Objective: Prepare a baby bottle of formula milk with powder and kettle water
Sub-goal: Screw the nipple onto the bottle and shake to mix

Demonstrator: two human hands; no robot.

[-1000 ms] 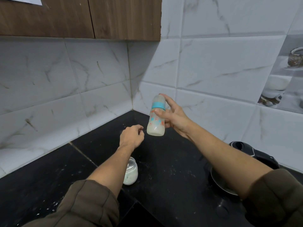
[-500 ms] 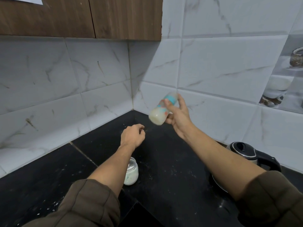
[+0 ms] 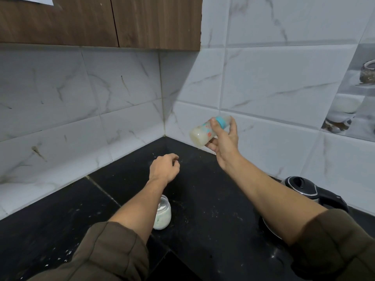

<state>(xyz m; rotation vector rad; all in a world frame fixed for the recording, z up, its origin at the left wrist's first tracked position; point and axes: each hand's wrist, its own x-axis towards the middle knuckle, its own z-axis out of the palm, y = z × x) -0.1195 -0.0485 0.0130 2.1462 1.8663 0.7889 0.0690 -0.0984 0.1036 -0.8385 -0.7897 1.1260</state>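
1. Now gripping the baby bottle (image 3: 205, 131) in the right hand (image 3: 224, 142), fingers (image 3: 233, 126) and thumb curled round its body beside the blue collar.
2. Held in the air above the black bench (image 3: 203, 199), well clear of it, tilted with the base toward 8 o'clock and the collar end toward 2 o'clock; milky liquid pooled at the base.
3. At 7 o'clock of the bottle, left hand (image 3: 163, 169), fingers loosely curled and holding nothing; touching the bench or just above it, cannot tell.
4. At 6 o'clock of that hand, small glass jar (image 3: 163, 217) standing on the bench, white powder inside, partly hidden by the left forearm.
5. At 4 o'clock of the bottle, black kettle (image 3: 310, 189) near the wall, partly behind the right forearm.
6. Scattered over the bench, white specks.
7. At 11 o'clock of the bottle, high up, wooden cabinet (image 3: 101, 21) over marbled white tiles (image 3: 284, 78).
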